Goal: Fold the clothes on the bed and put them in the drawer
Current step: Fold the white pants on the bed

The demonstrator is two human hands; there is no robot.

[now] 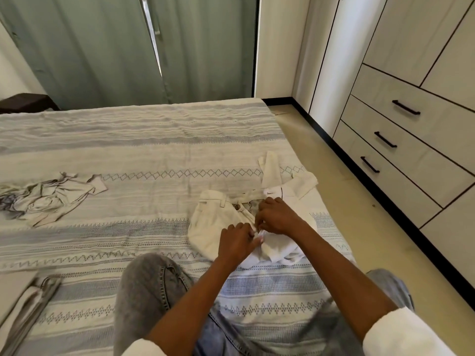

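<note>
Near the right edge of the striped blue-and-cream bedspread [144, 155], the left hand [237, 241] and right hand [276, 215] are meeting over cream cotton trousers [213, 219], fingers curling and pinching white fabric [279, 249] lying on them. A crumpled grey garment [48, 195] is lying by the left edge, well apart. The pale drawers with black bar handles [401, 140] are standing shut beyond the right edge.

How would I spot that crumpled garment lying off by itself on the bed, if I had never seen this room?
Start at the bed with its striped, diamond-patterned cover and look to its left side, far from the hands. There lies the crumpled garment, a pale grey-beige heap. Unlike the cream trousers spread under the hands, it is bunched up, wrinkled and untouched.
</note>
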